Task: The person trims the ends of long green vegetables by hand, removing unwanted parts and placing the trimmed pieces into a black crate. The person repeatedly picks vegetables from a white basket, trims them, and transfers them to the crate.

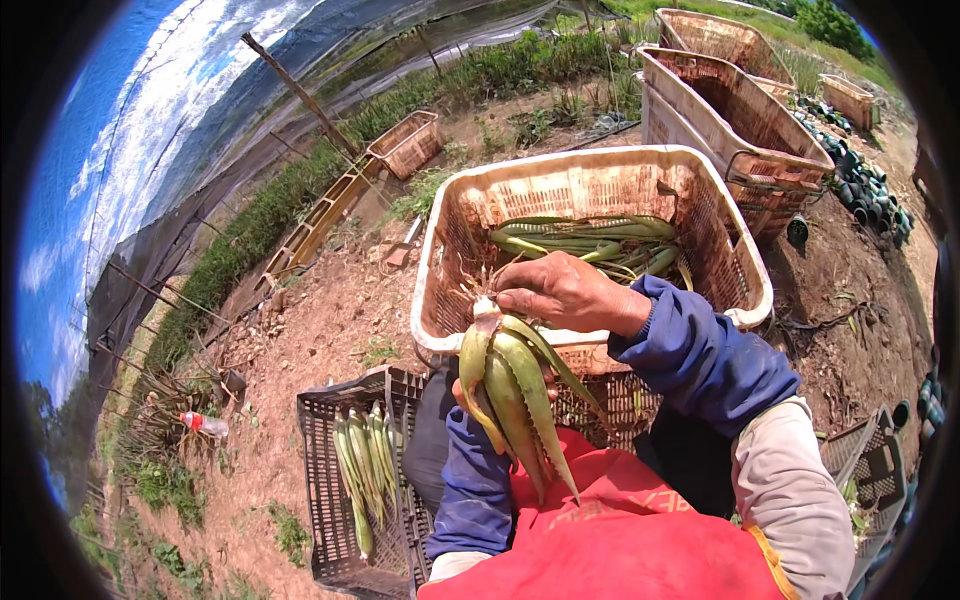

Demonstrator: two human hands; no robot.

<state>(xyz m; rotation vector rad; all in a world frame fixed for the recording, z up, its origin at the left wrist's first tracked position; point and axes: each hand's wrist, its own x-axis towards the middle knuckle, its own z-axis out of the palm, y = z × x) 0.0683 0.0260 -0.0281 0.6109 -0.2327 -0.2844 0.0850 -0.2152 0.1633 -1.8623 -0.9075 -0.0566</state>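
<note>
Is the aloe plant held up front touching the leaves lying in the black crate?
Apart. The head view shows the black crate's side wall and a dark-clothed knee between the aloe plant and those leaves.

Sunlit soil [300, 350], probably netting [225, 150] beyond

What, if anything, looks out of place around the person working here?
A red-and-clear bottle lies on its side on the soil at left, away from the crates; it looks like litter.
</note>
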